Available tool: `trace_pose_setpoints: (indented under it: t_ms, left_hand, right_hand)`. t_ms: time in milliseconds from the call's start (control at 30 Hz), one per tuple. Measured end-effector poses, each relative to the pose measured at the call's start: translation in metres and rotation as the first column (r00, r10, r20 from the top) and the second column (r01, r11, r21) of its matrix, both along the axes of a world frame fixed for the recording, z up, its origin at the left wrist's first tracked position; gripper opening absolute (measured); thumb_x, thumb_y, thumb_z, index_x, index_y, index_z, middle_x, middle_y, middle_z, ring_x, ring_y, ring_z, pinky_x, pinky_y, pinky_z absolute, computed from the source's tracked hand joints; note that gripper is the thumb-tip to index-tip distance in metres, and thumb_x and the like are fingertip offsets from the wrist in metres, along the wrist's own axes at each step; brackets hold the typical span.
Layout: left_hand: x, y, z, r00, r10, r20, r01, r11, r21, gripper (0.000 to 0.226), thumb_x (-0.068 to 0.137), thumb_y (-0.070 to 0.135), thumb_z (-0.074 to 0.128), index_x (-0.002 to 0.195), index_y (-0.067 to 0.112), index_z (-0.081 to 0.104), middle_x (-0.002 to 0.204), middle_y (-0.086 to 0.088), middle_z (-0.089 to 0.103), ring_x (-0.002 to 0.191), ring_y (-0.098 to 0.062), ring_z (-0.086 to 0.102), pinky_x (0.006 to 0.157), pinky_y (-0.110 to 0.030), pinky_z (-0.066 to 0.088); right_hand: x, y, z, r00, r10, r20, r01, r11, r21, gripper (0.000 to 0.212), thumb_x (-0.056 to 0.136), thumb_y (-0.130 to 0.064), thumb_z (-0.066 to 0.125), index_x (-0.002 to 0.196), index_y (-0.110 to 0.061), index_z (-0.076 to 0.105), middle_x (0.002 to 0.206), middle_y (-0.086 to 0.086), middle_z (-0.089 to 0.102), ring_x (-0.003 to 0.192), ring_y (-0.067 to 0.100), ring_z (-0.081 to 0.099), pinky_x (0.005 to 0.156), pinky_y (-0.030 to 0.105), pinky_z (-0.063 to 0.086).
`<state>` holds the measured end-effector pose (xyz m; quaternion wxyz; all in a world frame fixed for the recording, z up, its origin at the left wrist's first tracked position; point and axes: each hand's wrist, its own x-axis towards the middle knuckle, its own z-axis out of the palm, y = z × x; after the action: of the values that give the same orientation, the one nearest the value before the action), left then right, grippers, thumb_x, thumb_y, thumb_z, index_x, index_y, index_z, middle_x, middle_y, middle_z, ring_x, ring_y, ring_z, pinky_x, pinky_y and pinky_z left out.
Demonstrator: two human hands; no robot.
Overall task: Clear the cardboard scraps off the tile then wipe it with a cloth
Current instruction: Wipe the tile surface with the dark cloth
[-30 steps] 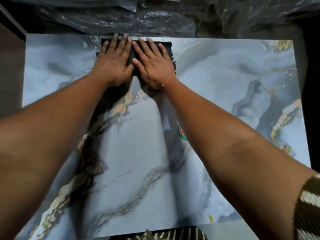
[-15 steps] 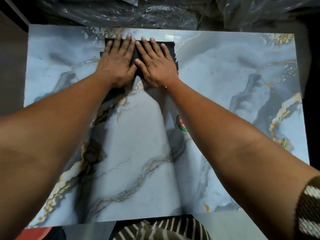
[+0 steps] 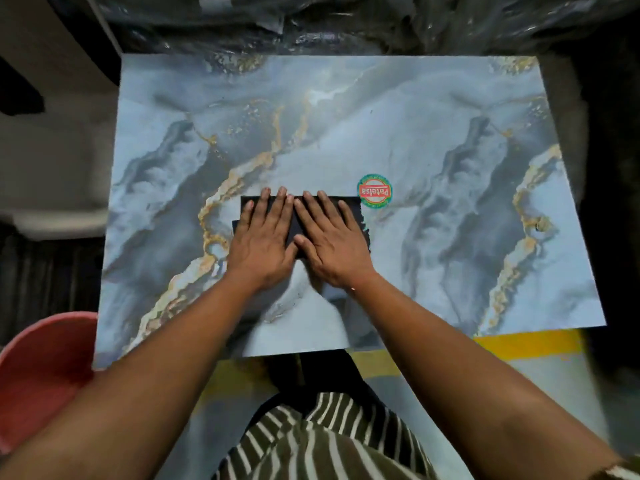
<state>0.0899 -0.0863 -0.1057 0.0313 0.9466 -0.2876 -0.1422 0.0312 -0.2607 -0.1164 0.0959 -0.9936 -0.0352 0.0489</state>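
A large glossy blue-grey marble-patterned tile point(image 3: 433, 109) with gold veins lies flat in front of me. A dark folded cloth point(image 3: 350, 210) rests near the tile's middle. My left hand point(image 3: 263, 244) and my right hand point(image 3: 332, 247) lie side by side on the cloth, palms down, fingers stretched out, pressing it onto the tile. The hands cover most of the cloth. I see no cardboard scraps on the tile.
A round red-and-green sticker point(image 3: 374, 192) sits on the tile just beyond the cloth's right corner. A pink bucket point(image 3: 38, 368) stands at the near left, off the tile. Crumpled dark plastic sheeting point(image 3: 346, 22) lies beyond the far edge. A yellow strip point(image 3: 530, 344) runs along the near edge.
Both hands have dragged the cloth from the tile's far edge back toward me to the middle. The sticker, hidden by my right forearm before, is now uncovered.
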Motion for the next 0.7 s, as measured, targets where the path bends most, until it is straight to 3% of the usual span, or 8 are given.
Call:
trace_pose_setpoints:
  t_ms: [367,700]
  left_hand:
    - [-0.168,0.046,-0.001,1.000,-0.008,-0.005,0.007,1.000,-0.027,0.080,0.099,0.053,0.028,0.166,0.015,0.006,0.174,-0.003,-0.005,0.161,-0.025,-0.010,0.129,-0.052,0.008]
    - [-0.181,0.040,-0.001,0.999,-0.028,-0.023,0.028,0.999,-0.020,0.079,0.101,0.058,0.018,0.165,0.017,-0.004,0.174,-0.002,-0.013,0.160,-0.023,-0.016,0.129,-0.051,0.005]
  right_hand:
    - [-0.169,0.043,0.009,0.999,0.003,-0.043,-0.004,1.000,-0.007,0.066,0.111,-0.051,0.030,0.169,-0.024,0.012,0.176,-0.005,0.007,0.163,0.018,-0.001,0.130,0.049,0.011]
    - [-0.186,0.037,0.014,0.997,-0.037,-0.065,0.036,0.999,-0.022,0.064,0.111,-0.052,0.023,0.169,-0.028,0.010,0.176,-0.008,0.006,0.163,0.014,-0.001,0.131,0.046,0.008]
